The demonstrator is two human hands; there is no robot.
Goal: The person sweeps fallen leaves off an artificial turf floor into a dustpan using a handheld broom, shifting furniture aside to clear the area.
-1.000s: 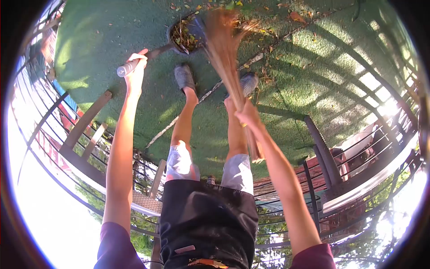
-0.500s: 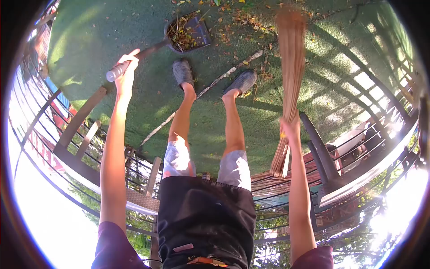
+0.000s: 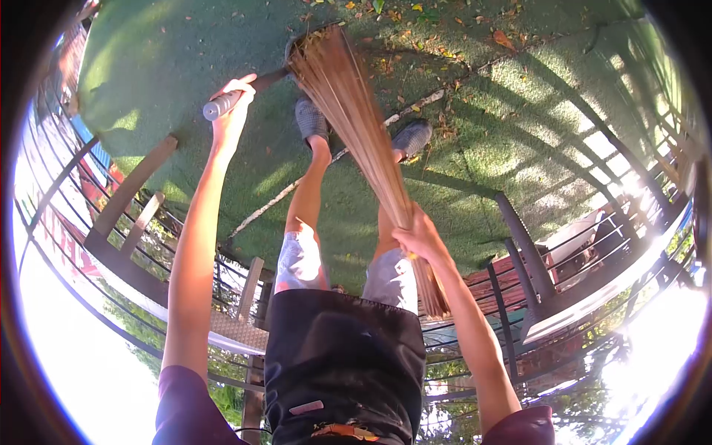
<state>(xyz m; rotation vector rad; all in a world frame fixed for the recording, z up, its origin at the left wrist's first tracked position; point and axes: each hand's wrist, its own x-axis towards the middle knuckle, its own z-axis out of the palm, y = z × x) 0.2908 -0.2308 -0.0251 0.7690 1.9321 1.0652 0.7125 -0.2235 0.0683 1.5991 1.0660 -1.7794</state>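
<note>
L hand (image 3: 233,100) wrapped round handle of dustpan (image 3: 271,77); its pan's just fwd of that hand, mostly hidden by broom (image 3: 363,137). R hand (image 3: 420,236) grips broom nr butt end, bristles pointing fwd & L.

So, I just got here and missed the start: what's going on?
Sweeping, by the look of it. The person's left hand grips a dustpan by its handle; the right hand holds a stick broom, its wide end hiding most of the pan. Leaves lie scattered on the green ground.
</note>
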